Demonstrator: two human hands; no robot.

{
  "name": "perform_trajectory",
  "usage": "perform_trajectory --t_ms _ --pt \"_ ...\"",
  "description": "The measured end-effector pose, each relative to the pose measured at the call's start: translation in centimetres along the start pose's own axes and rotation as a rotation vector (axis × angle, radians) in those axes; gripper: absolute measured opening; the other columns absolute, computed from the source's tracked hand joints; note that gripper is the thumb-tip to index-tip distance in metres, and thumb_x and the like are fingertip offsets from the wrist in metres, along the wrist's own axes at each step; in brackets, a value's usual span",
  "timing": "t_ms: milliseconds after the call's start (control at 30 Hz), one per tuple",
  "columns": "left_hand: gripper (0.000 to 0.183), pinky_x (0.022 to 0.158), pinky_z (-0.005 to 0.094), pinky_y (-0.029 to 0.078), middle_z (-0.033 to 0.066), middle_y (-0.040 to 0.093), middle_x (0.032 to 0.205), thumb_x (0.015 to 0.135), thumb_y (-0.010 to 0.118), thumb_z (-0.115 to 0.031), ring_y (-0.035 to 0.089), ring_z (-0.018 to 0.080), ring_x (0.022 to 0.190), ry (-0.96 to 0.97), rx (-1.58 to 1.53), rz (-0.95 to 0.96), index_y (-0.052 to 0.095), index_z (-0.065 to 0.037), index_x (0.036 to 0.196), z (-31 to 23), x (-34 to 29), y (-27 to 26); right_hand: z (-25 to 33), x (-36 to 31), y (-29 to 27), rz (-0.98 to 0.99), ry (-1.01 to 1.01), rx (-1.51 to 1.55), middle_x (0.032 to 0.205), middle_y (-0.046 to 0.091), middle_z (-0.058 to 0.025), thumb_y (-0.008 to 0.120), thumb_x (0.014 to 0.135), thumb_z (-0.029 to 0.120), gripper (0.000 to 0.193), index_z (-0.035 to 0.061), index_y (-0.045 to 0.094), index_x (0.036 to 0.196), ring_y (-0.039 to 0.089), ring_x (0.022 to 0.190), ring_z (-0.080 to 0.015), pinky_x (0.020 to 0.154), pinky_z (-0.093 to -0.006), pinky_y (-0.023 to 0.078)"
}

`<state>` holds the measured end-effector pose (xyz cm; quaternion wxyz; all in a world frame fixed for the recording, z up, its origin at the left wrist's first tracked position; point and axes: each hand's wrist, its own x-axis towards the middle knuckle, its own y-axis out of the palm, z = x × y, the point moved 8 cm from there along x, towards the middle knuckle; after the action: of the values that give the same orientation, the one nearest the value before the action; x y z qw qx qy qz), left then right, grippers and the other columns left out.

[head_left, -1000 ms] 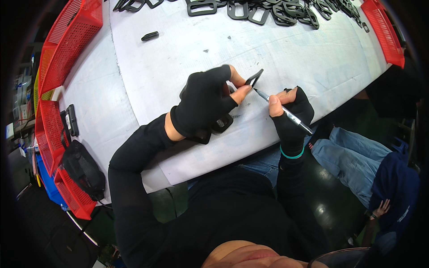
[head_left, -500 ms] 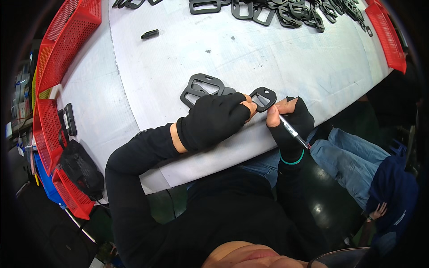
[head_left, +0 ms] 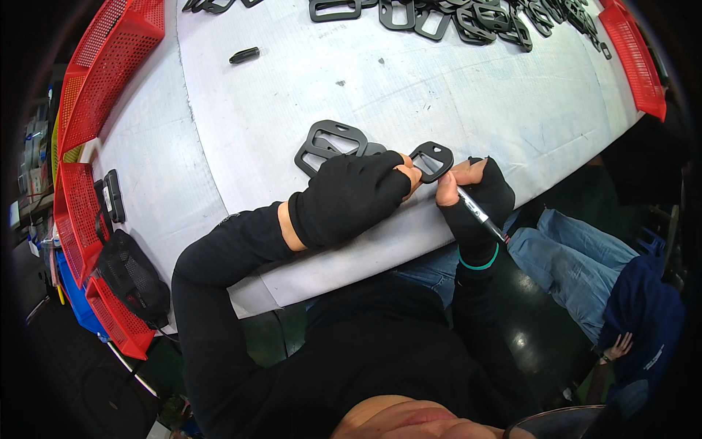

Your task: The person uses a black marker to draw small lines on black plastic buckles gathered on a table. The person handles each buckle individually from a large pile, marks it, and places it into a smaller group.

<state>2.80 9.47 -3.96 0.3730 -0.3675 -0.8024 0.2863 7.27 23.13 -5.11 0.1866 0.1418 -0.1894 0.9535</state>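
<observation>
My left hand [head_left: 355, 192], in a black fingerless glove, pinches a small black frame-like part [head_left: 439, 154] by its left side. That part has a large window and a small slot near one end. In my gloved right hand [head_left: 486, 192] is a slim silver pen [head_left: 477, 210], gripped between thumb and fingers. Its upper end meets the lower edge of the black part, and the tip itself is hidden there. Beyond my left hand, several similar black frames [head_left: 335, 130] lie overlapped on the table, partly covered by the hand.
A heap of black frames [head_left: 482, 20] lies along the table's far side. A black pen cap [head_left: 244, 55] rests at the far left of the white-covered table [head_left: 351, 88]. Red baskets [head_left: 110, 77] line the left, with a black mesh pouch [head_left: 131, 274]. Another person [head_left: 585, 263] is at right.
Both hands stay almost where they were, still on the black part and the pen. The part has shifted very slightly; nothing was picked up or released.
</observation>
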Motion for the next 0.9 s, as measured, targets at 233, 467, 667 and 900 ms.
perform_trajectory --t_ms 233,467,667,900 --pt "0.013 0.050 0.0224 0.045 0.0026 0.063 0.072 0.077 0.072 -0.011 0.057 0.0083 0.057 -0.598 -0.440 -0.036 0.063 -0.002 0.082 4.4 1.2 -4.2 -1.9 -0.2 -1.3 -0.069 0.226 0.379 0.059 0.056 -0.0082 0.065 0.077 0.006 0.020 0.0009 0.046 0.071 0.050 0.052 -0.0103 0.052 -0.0241 0.042" --pt "0.020 0.052 0.0228 0.045 0.0043 0.064 0.070 0.084 0.065 -0.018 0.055 0.0068 0.057 -0.636 -0.157 0.076 0.067 0.000 0.091 13.2 1.6 -8.6 -1.9 0.2 -0.8 -0.059 0.311 0.490 0.054 0.043 -0.0030 0.060 0.081 0.016 0.027 0.0072 0.037 0.070 0.040 0.047 -0.0079 0.052 -0.0263 0.049" --pt "0.024 0.071 0.0282 0.048 0.0101 0.065 0.089 0.084 0.062 -0.017 0.064 0.0237 0.081 -0.334 0.398 -0.236 0.064 -0.007 0.105 16.3 7.6 -10.4 -2.1 0.3 -1.3 -0.034 0.309 0.555 0.060 0.050 -0.0058 0.063 0.078 0.008 0.020 0.0027 0.044 0.072 0.052 0.054 -0.0111 0.056 -0.0244 0.047" --pt "0.021 0.067 0.0293 0.050 0.0070 0.064 0.087 0.080 0.065 -0.013 0.063 0.0198 0.075 -0.255 0.369 -0.063 0.063 -0.004 0.099 16.0 8.1 -8.2 -2.0 0.5 -1.6 -0.057 0.325 0.555 0.061 0.050 -0.0059 0.063 0.079 0.009 0.021 0.0026 0.044 0.072 0.053 0.055 -0.0118 0.056 -0.0242 0.046"
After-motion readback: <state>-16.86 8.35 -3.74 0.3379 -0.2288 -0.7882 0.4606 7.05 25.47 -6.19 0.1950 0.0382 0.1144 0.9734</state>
